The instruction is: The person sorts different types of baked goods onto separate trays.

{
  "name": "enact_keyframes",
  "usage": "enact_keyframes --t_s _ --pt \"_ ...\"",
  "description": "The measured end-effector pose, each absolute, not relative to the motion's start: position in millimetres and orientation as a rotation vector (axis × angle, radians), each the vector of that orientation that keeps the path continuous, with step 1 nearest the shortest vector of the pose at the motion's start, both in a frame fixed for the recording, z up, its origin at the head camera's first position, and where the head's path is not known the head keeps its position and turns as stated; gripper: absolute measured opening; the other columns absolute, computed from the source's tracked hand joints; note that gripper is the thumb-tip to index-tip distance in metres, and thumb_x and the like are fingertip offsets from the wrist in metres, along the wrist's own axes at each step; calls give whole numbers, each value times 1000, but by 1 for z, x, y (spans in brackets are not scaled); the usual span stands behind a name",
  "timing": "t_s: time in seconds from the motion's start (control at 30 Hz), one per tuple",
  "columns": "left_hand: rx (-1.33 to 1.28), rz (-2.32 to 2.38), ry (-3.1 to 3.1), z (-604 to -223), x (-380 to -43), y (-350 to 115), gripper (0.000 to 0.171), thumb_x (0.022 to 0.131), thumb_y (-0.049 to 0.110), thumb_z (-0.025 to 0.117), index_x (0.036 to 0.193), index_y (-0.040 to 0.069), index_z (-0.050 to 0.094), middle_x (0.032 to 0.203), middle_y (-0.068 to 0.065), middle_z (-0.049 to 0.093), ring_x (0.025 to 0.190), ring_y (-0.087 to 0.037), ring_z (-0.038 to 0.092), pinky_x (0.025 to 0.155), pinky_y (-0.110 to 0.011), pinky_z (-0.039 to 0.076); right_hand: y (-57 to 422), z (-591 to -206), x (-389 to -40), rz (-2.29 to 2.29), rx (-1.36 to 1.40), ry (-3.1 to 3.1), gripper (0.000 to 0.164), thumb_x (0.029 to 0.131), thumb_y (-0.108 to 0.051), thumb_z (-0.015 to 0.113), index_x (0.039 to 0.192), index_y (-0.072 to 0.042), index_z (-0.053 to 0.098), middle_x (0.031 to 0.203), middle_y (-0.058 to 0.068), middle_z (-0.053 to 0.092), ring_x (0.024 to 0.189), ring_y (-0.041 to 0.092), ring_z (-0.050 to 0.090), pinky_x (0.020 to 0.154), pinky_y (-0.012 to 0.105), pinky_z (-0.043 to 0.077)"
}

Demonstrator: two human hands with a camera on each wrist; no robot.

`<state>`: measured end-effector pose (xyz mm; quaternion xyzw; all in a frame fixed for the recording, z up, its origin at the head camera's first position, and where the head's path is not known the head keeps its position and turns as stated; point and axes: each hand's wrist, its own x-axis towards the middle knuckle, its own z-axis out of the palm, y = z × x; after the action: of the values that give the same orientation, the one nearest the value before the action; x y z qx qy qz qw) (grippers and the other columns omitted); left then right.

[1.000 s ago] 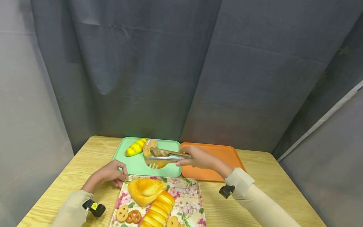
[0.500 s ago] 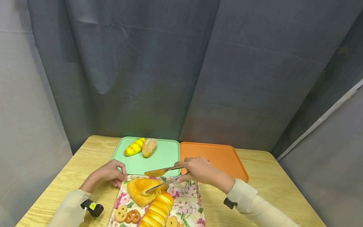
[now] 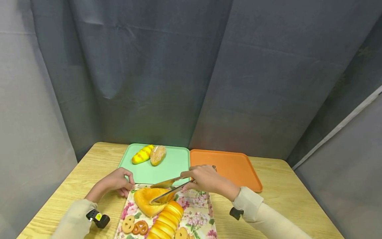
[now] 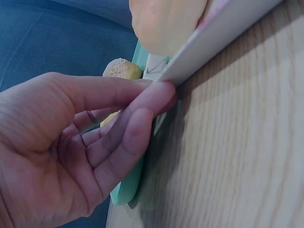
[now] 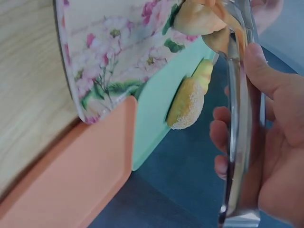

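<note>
My left hand pinches the far left corner of a floral tray between thumb and fingers; the left wrist view shows the tray edge in that pinch. In my right hand is a pair of metal tongs, its arms spread apart. One tip lies over a large golden folded bread, while the other is behind the bread's far side. Next to that bread is a ridged long loaf. A round cookie and a pretzel cookie lie at the tray's left.
Behind the floral tray stands a green tray bearing a yellow ridged bread and a sesame-topped bread. An orange tray adjoins it on the right. More cookies show by the loaf. A dark curtain hangs behind the table.
My right hand has brought the tongs from over the green tray toward me, onto the folded bread, and their arms have spread. The left hand has stayed at the tray corner.
</note>
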<state>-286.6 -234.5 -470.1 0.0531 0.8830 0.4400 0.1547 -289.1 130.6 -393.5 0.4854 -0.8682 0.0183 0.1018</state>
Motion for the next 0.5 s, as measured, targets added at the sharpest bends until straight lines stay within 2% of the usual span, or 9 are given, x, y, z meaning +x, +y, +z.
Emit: enact_keyframes --t_s 0.17,0.5 --pt "151 1256 2533 -469 -286 -233 9 86 3 76 82 2 68 57 -5 64 48 -14 64 49 -27 55 132 -398 -289 82 1434 -2436 35 88 -48 74 115 -25 77 68 -8 57 49 -4 27 46 16 5" --pt "155 1246 2530 -468 -287 -234 9 86 4 76 82 2 68 57 -5 64 49 -14 65 50 -27 55 132 -402 -292 109 1435 -2363 34 86 -49 74 112 -26 78 64 -9 54 49 -4 22 47 16 4"
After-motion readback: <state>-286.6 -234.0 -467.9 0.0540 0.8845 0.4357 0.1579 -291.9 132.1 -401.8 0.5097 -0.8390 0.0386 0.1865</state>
